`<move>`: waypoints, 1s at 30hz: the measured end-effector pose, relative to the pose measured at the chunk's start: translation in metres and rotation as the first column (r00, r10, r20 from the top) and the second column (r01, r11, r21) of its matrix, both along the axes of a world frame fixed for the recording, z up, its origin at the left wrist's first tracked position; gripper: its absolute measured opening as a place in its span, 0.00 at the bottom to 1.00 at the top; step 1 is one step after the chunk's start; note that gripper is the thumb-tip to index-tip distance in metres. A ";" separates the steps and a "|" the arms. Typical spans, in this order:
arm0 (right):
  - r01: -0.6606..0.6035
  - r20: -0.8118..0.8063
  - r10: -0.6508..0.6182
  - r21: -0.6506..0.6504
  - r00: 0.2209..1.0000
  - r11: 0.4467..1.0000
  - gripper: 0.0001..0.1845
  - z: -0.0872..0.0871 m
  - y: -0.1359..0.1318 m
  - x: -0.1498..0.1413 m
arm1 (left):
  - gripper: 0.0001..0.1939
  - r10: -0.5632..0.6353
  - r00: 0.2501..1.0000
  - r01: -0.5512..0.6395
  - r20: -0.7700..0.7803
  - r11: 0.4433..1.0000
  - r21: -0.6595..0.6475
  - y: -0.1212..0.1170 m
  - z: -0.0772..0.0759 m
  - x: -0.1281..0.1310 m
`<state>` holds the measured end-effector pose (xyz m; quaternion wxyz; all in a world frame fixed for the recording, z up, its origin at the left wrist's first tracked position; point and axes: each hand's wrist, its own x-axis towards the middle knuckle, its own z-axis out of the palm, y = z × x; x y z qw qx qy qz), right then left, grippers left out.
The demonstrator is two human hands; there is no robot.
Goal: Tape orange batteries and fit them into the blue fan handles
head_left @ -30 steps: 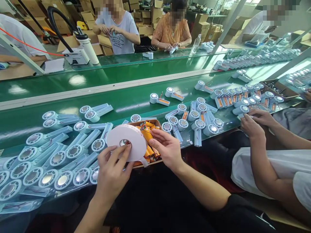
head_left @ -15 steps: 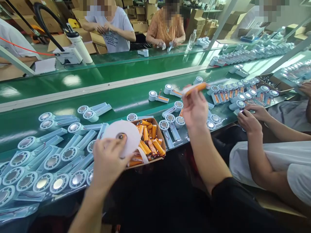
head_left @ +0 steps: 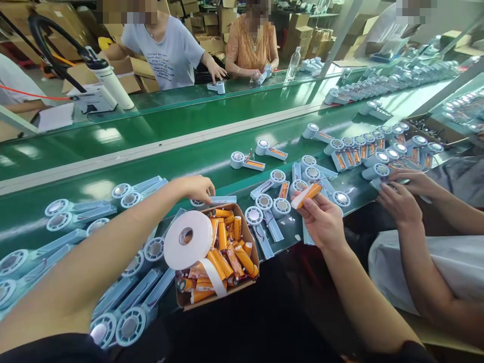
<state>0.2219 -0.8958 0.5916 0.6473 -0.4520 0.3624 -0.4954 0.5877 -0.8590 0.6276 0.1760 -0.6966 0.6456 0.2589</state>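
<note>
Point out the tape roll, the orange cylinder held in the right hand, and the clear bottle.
White tape roll (head_left: 199,243): head view, flat face right of its hole.
Orange cylinder (head_left: 310,193): head view, orange side, beyond the white strip.
Clear bottle (head_left: 293,66): head view, middle of its body.

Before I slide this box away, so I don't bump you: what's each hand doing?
Left hand: at a light-blue housing, grip unclear.
Right hand: closed, holding an orange cylinder.

Left hand (head_left: 199,188) outstretched, right hand (head_left: 325,221) pinching
</note>
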 end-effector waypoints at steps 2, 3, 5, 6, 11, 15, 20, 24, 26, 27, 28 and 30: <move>0.006 -0.011 -0.006 -0.015 1.000 1.000 0.29 0.002 -0.010 -0.001 | 0.25 -0.007 0.998 0.013 0.064 0.996 -0.083 -0.015 -0.002 0.012; -0.011 -0.015 0.011 -0.031 1.000 0.999 0.32 0.004 -0.016 0.004 | 0.25 -0.007 0.995 0.019 0.097 0.992 -0.121 -0.023 -0.002 0.018; -0.093 -0.037 0.090 -0.082 0.995 0.992 0.36 0.010 -0.027 0.023 | 0.22 -0.017 0.989 0.042 0.144 0.985 -0.166 -0.038 -0.006 0.029; -0.152 -0.059 0.146 -0.115 0.988 0.982 0.36 0.014 -0.033 0.037 | 0.21 -0.031 0.987 0.058 0.155 0.983 -0.173 -0.045 -0.009 0.032; -0.461 -0.288 0.382 -0.297 0.878 0.836 0.31 0.024 -0.079 0.126 | 0.18 -0.114 0.980 0.139 0.161 0.978 -0.155 -0.065 -0.029 0.030; -0.666 -0.613 0.375 -0.353 0.695 0.657 0.32 0.016 -0.114 0.181 | 0.14 -0.117 0.981 0.144 0.158 0.974 -0.174 -0.068 -0.038 0.020; -0.802 -0.813 0.303 -0.298 0.498 0.518 0.24 0.003 -0.124 0.201 | 0.11 -0.070 0.992 0.093 0.109 0.970 -0.226 -0.068 -0.033 0.020; -0.877 -0.949 0.091 -0.240 0.303 0.415 0.22 0.001 -0.114 0.200 | 0.12 -0.009 1.000 0.015 0.022 0.964 -0.264 -0.072 -0.026 0.028; -0.912 -0.983 -0.061 -0.183 0.173 0.366 0.21 0.004 -0.110 0.201 | 0.13 0.039 0.999 -0.037 -0.002 0.953 -0.302 -0.075 -0.027 0.030; -0.923 -0.986 -0.109 -0.153 0.122 0.352 0.21 0.005 -0.109 0.201 | 0.14 0.063 0.998 -0.063 -0.009 0.945 -0.321 -0.076 -0.029 0.030; -0.930 -0.987 -0.137 -0.127 0.084 0.346 0.22 0.007 -0.108 0.203 | 0.14 0.085 0.996 -0.085 -0.014 0.936 -0.341 -0.077 -0.031 0.029; -0.939 -0.986 -0.168 -0.075 0.018 0.335 0.23 0.010 -0.107 0.206 | 0.14 0.117 0.993 -0.117 -0.025 0.920 -0.374 -0.080 -0.038 0.027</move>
